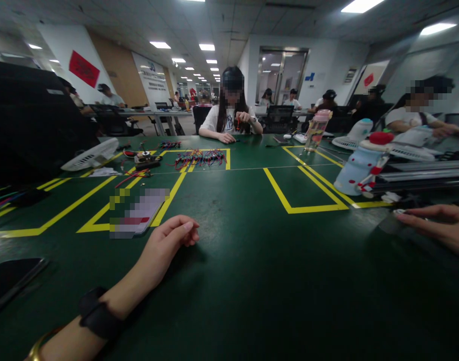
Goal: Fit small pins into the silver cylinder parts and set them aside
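My left hand [172,239] rests on the green table with its fingers curled in and the thumb against them. Nothing shows between the fingers; a dark watch band [99,313] is round the wrist. Just beyond it lies a phone [148,213] in a pale case, partly blurred out. At the right edge my right hand [440,223] reaches in, fingertips on a small grey see-through object [390,224] that looks like a little container. Its exact kind is too dim to tell, and part of this hand is cut off by the frame.
A blue bottle with a red top [351,168] stands near my right hand, beside metal rails [425,175]. Bundled coloured wires [201,159] lie farther back. A white fan [92,154] is at left. A dark device [13,281] lies front left. Across sits a person [231,118].
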`<act>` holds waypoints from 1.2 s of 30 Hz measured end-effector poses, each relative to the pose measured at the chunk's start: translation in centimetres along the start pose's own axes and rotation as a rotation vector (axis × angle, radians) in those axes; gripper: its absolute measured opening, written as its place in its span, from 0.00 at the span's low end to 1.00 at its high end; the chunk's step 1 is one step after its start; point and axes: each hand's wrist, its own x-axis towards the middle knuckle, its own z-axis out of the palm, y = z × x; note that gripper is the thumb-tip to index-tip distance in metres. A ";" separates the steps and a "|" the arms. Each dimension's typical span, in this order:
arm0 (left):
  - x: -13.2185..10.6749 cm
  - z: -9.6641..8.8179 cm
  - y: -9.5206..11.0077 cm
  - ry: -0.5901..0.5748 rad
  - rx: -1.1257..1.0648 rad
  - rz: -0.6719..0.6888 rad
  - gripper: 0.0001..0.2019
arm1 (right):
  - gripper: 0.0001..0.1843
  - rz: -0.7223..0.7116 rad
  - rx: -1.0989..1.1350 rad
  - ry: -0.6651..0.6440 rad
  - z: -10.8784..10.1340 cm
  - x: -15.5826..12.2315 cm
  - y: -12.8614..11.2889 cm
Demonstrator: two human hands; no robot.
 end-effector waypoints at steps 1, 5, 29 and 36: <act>0.0 0.0 0.0 -0.002 0.005 -0.001 0.07 | 0.32 0.059 0.012 -0.068 -0.1 -0.2 -0.4; -0.1 0.0 0.0 -0.004 0.015 0.001 0.07 | 0.32 0.139 0.021 -0.139 0.2 -0.8 -1.7; -0.1 0.0 0.1 -0.026 0.162 0.061 0.07 | 0.15 -0.946 0.789 -0.523 7.1 -15.0 -20.1; -0.2 0.6 0.8 -0.054 0.267 0.066 0.07 | 0.17 -0.949 0.860 -0.619 8.3 -15.4 -20.1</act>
